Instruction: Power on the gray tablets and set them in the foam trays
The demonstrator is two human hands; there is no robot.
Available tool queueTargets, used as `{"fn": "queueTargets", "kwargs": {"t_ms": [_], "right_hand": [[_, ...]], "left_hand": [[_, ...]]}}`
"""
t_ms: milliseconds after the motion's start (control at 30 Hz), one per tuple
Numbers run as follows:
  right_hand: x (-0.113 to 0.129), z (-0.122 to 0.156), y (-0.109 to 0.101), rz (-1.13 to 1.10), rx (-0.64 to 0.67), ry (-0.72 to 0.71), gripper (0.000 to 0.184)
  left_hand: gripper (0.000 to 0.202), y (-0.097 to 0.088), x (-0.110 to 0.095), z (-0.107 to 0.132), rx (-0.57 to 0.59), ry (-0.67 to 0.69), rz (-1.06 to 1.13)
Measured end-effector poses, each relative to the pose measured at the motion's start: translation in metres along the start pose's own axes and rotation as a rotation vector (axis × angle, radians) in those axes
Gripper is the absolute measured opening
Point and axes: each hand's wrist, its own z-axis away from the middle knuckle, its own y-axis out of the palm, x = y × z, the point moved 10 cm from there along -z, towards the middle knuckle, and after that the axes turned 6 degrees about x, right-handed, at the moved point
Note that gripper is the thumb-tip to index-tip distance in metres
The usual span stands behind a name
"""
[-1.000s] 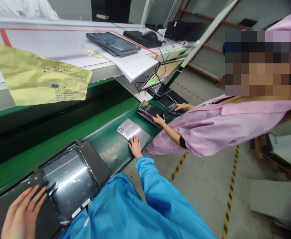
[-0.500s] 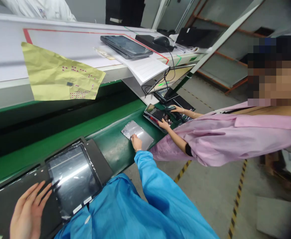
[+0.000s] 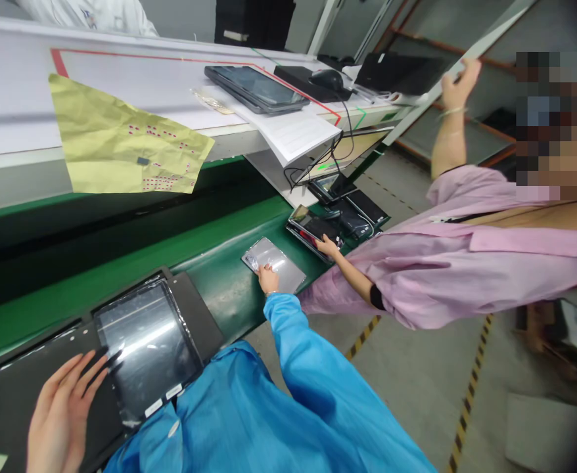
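Observation:
A silver tablet (image 3: 284,268) in clear film lies on the green belt, off to my right. My right hand (image 3: 267,280) is at its near left edge, fingers bent and closed on that edge. On my left, a larger dark-screened tablet (image 3: 148,341) in clear film rests on a black tray (image 3: 194,305), with two white labels along its near edge. My left hand (image 3: 66,410) hovers beside this tablet's left side, open with fingers stretched and apart. It holds nothing, and whether its fingertips touch the screen I cannot tell.
The green belt (image 3: 219,282) runs below a white shelf (image 3: 22,171) with a hanging yellow sheet (image 3: 131,148) and a dark tablet (image 3: 259,89). A co-worker in pink (image 3: 416,263) stands at right, one hand on stacked devices (image 3: 313,226).
My right hand has shifted slightly left, onto the silver tablet's edge. The tablets stay put. The co-worker's far hand has left the devices and is raised high.

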Motion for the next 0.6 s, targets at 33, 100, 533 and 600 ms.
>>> {"fn": "queueTargets", "kwargs": {"t_ms": [33, 100, 533, 600], "right_hand": [[-0.003, -0.001, 0.000, 0.002, 0.003, 0.000, 0.034], [-0.009, -0.001, 0.001, 0.005, 0.005, -0.008, 0.035], [-0.091, 0.058, 0.038, 0.099, 0.083, -0.200, 0.068], [-0.092, 0.078, 0.051, 0.091, 0.093, -0.260, 0.077]], "left_hand": [[0.029, -0.001, 0.000, 0.001, -0.014, -0.001, 0.006], [0.028, -0.001, -0.002, 0.002, -0.022, -0.003, 0.017], [0.020, -0.033, 0.008, -0.001, -0.102, -0.028, 0.038], [0.017, -0.030, 0.007, -0.001, -0.096, -0.024, 0.045]]}}
